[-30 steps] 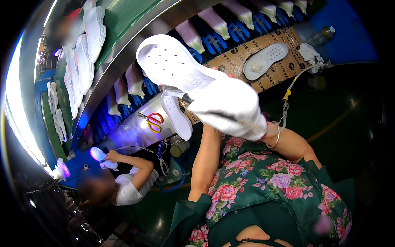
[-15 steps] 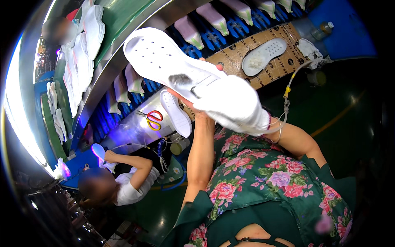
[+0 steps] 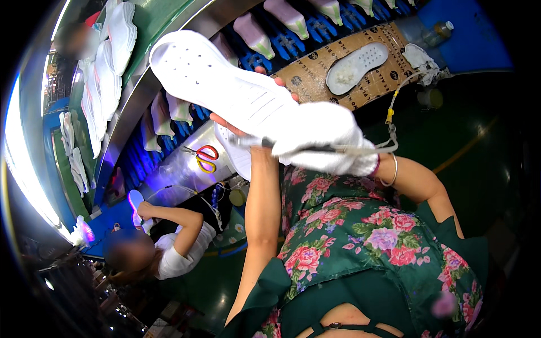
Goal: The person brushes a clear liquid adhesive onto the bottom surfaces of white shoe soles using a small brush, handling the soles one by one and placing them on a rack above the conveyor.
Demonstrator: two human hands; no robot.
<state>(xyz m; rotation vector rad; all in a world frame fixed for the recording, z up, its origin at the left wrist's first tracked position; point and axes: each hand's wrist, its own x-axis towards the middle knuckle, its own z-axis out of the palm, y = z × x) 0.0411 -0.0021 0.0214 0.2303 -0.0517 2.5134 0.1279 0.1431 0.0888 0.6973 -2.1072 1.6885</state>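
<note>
A white shoe sole (image 3: pixel 220 90) with small holes at its toe is held up in front of me, bottom side showing. My left hand (image 3: pixel 265 96) grips it from behind; only the fingertips show past its edges. My right hand (image 3: pixel 324 135), in a white glove, rests on the sole's heel end and is closed on a thin dark tool (image 3: pixel 304 149) with a pale hose (image 3: pixel 389 121) running off it. A second white sole (image 3: pixel 236 158) lies just below the first.
Scissors (image 3: pixel 205 159) with red and yellow handles lie on a shiny bench. Another sole (image 3: pixel 358 59) rests on brown cardboard. Shoe lasts (image 3: pixel 251 31) stand on a blue rack, and white soles (image 3: pixel 112 62) ride a green belt. A co-worker (image 3: pixel 169 248) sits lower left.
The held sole has swung up and to the left, closer to the camera. My gloved right hand followed it along the heel end. The co-worker's arm shifted slightly.
</note>
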